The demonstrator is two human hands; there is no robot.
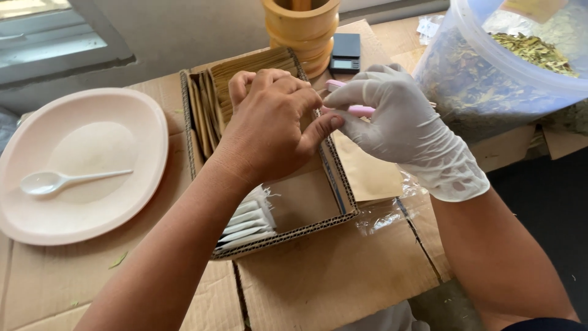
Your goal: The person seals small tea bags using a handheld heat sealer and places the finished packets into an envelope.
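Both hands meet over the shallow cardboard tray point(269, 242): the bare left hand point(272, 125) is curled in, thumb tip pressing against the gloved right hand point(401, 125), which pinches a small pink tool point(360, 110), its end hidden between the fingers, so what it grips I cannot tell. A brown paper pouch point(367, 171) lies just under the right hand, leaning on the tray's edge. Doing this well looks like a matter of keeping both thumbs close and the pouch steady. In the tray, brown envelopes point(214, 92) stand packed at the far end, white sachets point(248, 224) stacked at the near corner. Left, a pale pink plate point(122, 202) carries a white plastic spoon point(58, 181). Far right, a clear tub point(490, 79) of dried leaves; behind, a small black scale point(345, 54) beside a wooden mortar point(300, 30).
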